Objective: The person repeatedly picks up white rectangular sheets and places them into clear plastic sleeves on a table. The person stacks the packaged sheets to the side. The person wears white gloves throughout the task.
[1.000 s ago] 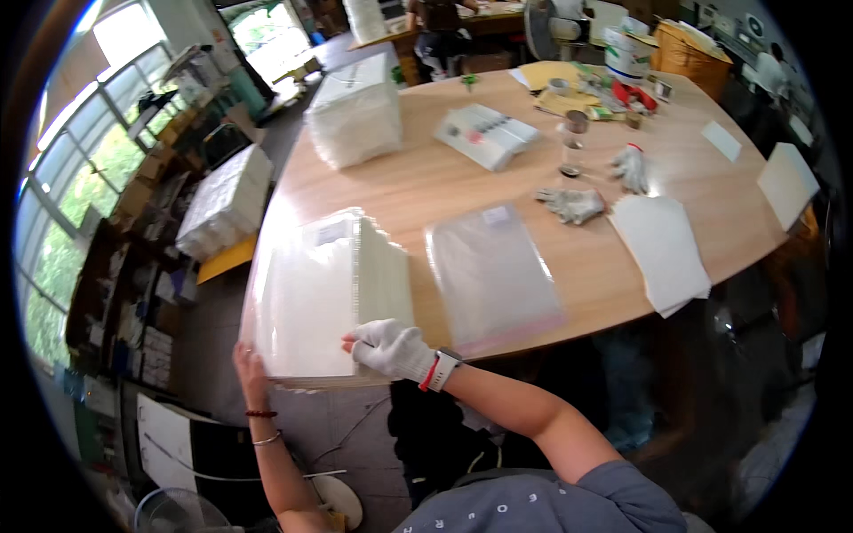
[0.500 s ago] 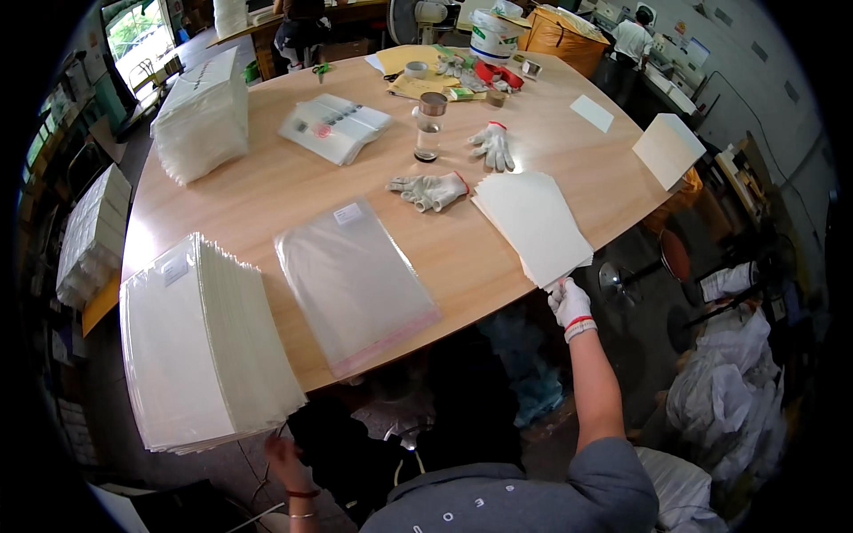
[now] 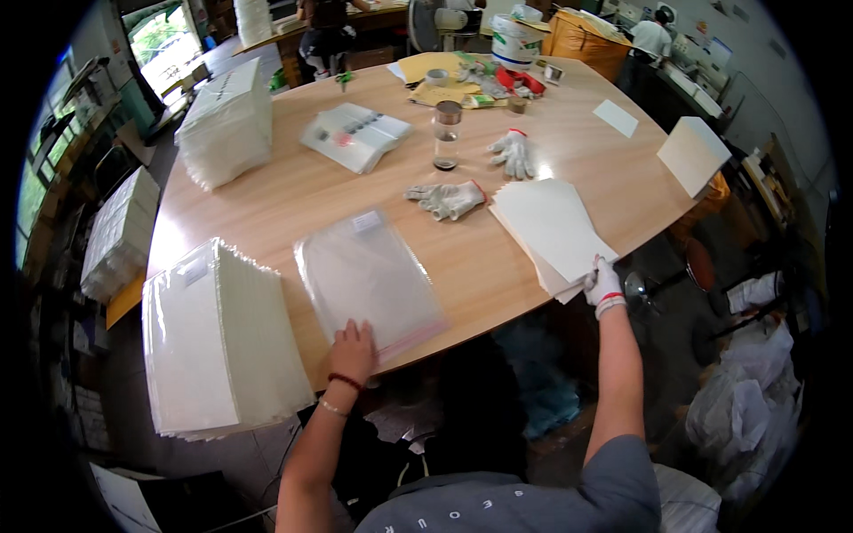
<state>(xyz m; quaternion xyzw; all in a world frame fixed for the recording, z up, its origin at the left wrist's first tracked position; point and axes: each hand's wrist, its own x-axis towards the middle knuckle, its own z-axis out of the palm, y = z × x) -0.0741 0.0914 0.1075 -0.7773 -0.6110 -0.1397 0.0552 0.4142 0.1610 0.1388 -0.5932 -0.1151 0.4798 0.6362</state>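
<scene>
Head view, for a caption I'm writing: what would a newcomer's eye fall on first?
A tall white stack stands at the near left of the table. Right of it, the bare left hand lies on clear plastic bags; farther right, the gloved right hand touches white sheets.

Stack left, sleeves middle, sheets right, bottle behind

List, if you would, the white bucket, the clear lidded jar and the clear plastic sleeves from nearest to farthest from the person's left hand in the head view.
1. Clear plastic sleeves: touched by the left hand, at their near edge.
2. Clear lidded jar: mid-table, ahead and to the right.
3. White bucket: beyond the jar, toward the table's far side.
</scene>
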